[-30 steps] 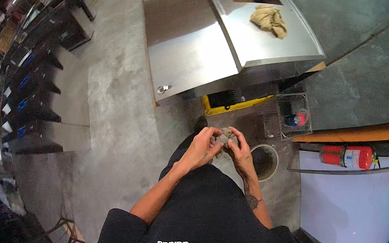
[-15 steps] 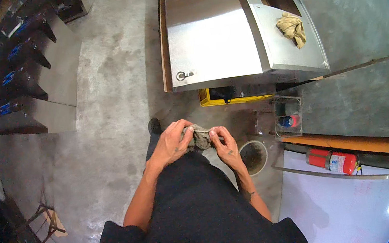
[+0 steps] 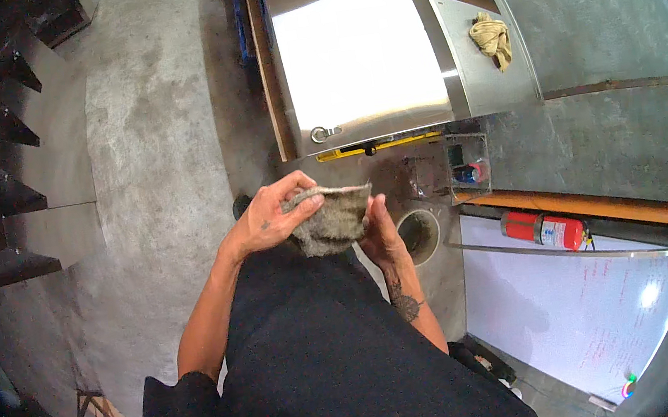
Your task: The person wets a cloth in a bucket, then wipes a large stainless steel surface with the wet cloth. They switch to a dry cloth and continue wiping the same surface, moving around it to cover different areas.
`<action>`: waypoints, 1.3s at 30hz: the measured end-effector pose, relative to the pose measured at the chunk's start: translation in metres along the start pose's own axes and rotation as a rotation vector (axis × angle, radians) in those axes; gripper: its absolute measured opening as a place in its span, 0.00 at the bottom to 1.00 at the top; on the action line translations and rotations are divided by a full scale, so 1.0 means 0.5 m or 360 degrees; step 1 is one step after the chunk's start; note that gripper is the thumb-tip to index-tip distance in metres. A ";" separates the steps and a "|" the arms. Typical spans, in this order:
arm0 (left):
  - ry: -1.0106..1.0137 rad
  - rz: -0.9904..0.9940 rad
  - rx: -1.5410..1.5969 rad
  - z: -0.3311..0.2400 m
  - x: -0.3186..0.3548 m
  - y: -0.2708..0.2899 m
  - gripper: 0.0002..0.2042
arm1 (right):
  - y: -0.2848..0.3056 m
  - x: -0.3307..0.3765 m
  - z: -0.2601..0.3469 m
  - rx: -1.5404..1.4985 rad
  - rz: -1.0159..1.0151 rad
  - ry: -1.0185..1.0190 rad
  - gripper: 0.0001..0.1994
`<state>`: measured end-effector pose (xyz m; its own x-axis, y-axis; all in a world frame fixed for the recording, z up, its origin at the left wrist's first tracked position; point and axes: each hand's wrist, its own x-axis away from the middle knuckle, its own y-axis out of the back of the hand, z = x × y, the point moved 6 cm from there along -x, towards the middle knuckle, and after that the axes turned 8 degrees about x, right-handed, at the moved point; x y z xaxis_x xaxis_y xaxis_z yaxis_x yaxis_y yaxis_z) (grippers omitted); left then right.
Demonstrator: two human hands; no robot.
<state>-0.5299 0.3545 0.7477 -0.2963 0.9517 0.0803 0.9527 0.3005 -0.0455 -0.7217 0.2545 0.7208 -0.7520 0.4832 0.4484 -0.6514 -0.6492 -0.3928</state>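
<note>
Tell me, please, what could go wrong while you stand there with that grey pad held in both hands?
The grey abrasive pad is held only by fingertips of the left hand and right hand; it could slip to the concrete floor. The open round bucket beside the feet might be kicked.

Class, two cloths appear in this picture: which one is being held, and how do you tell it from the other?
The grey cloth, gripped by the left hand and right hand. The tan rag lies crumpled, untouched, on the steel cabinet.

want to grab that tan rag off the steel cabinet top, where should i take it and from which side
Pinch the bunched upper hump of the tan rag from straight above. It lies crumpled in a loose heap on the flat steel cabinet top, so raised folds give a grip; its thin edges lie flat.
</note>
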 end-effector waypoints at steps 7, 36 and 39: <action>0.0278 -0.0015 0.0492 0.054 -0.053 0.001 0.13 | -0.017 0.007 0.000 0.0363 -0.0147 -0.0100 0.23; 0.0725 -0.0167 0.0211 0.344 0.019 0.029 0.19 | 0.049 -0.199 0.093 0.2445 -0.0705 0.0765 0.14; 0.0777 -0.0331 0.0123 0.367 0.062 0.088 0.17 | 0.053 -0.202 0.078 0.2545 -0.0757 0.0823 0.17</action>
<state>-0.5096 0.4089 0.5653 -0.3947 0.7371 0.5485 0.8641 0.5007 -0.0511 -0.6592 0.1655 0.6966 -0.7009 0.7020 -0.1262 -0.3127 -0.1434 0.9390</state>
